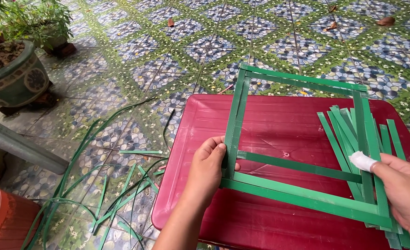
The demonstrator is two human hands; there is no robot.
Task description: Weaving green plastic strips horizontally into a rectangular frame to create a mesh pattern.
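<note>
on red table (269, 125) | green strap frame (302, 139) between hands | left (209, 169), right (401, 185) pinching its sides

Both hands (208, 167) (406, 192) on a green strap frame (302, 185) atop a red table (269, 120).

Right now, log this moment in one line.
left hand: pinning green strap frame | right hand: pressing frame corner | surface: red table

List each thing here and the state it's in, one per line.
Green strap frame: laid flat on the table, square.
Left hand: gripping the frame's left side.
Right hand: pressing the right side, one finger bandaged.
Loose green strips: piled under the frame.
Red table: upright.
</note>
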